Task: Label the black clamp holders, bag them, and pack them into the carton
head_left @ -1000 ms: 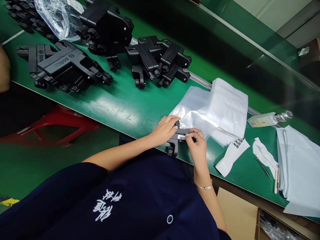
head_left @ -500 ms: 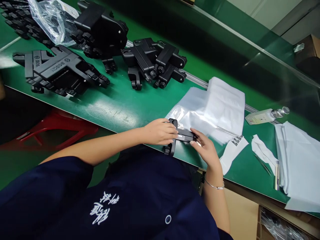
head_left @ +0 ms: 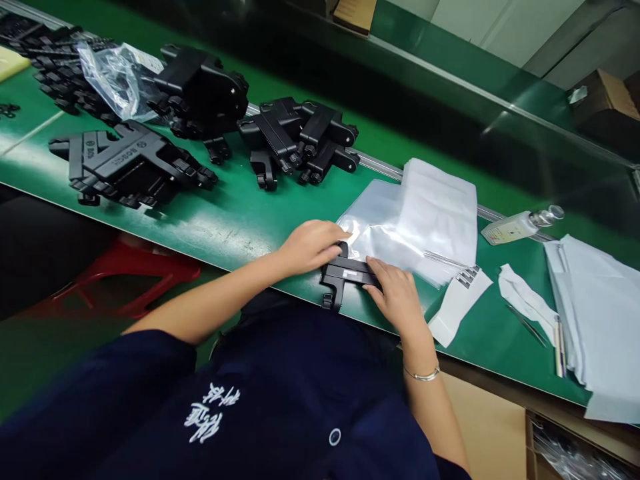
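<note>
Black part lowered onto the bench edge since the earlier frame; view shifted slightly.
Head view: black plastic bracket is pressed flat on the green bench, just beside the stack of clear bags. It is gripped at its far end by the left hand, fingers curled; the right hand lies on its near end, fingers extended. More black parts are stacked well apart, up the bench.

- Long green table running across the frame.
- Stacks of black moulded plastic parts at upper left, one under a crumpled clear plastic bag.
- Small clear bottle with a white label lying at right.
- White paper sheets at far right.
- Red plastic stool below the table edge, left.
</note>
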`<state>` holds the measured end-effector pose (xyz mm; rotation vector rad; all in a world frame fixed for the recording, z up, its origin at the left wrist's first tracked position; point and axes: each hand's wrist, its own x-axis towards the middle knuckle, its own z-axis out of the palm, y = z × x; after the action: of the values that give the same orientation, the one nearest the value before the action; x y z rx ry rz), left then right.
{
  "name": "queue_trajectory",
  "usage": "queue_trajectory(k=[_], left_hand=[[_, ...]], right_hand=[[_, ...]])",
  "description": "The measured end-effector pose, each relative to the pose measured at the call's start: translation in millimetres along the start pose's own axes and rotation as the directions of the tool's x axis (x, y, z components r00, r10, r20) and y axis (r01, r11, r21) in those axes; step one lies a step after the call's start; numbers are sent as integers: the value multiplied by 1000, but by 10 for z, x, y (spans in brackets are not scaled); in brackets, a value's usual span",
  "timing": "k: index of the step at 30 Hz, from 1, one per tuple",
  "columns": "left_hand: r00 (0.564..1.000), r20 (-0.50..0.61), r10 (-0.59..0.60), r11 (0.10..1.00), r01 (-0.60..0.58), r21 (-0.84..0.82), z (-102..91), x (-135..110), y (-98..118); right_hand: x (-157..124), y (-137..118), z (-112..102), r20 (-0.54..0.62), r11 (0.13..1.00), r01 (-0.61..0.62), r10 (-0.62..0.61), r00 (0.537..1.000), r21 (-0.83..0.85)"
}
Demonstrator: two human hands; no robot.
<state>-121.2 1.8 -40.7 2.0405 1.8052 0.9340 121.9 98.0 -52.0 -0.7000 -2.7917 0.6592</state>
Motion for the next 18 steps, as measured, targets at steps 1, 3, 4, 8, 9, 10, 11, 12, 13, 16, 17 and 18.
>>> queue_trajectory(k=[1,3,4,8,9,10,11,12,13,16,17,18], left_hand=[[988,-121,-100,994,95,-51,-16,-22,-22],[935,-247,-254,963,221,-153,-30,-54,-67],[918,-258,-302,948,260,-184,-31,-63,-94],[898,-206,-388,919,360,-158,-9,-60,-215],[908,-186,-376,925,358,-124,7,-43,-240],[923,-161,-350,937,341,-81,29,-19,-258],[943,-129,-308,951,306,-34,60,12,-266],[965,-81,-249,968,251,16,99,49,-264],[984,-15,-176,982,177,62,147,88,-252],[962,262,76,987,-110,119,328,174,-166],[923,357,145,974,-196,110,393,182,-126],[879,436,193,960,-261,100,454,177,-83]], right_hand=[[1,-7,13,-19,998,41,-42,999,-38],[-16,-23,30,-97,991,122,-128,987,-63],[-39,-33,29,-154,986,149,-158,975,-69],[-227,-77,-64,-384,988,127,-151,911,-86],[-283,-87,-100,-430,990,111,-136,893,-83],[-337,-97,-133,-468,993,93,-117,876,-73],[-386,-104,-161,-504,996,71,-86,859,-48],[-430,-108,-180,-537,999,42,-32,843,6],[-468,-107,-190,-563,995,4,52,825,98],[-551,-74,-178,-509,832,-86,414,755,549],[-573,-55,-171,-446,719,-88,517,730,690],[-596,-35,-169,-381,604,-77,591,711,794]])
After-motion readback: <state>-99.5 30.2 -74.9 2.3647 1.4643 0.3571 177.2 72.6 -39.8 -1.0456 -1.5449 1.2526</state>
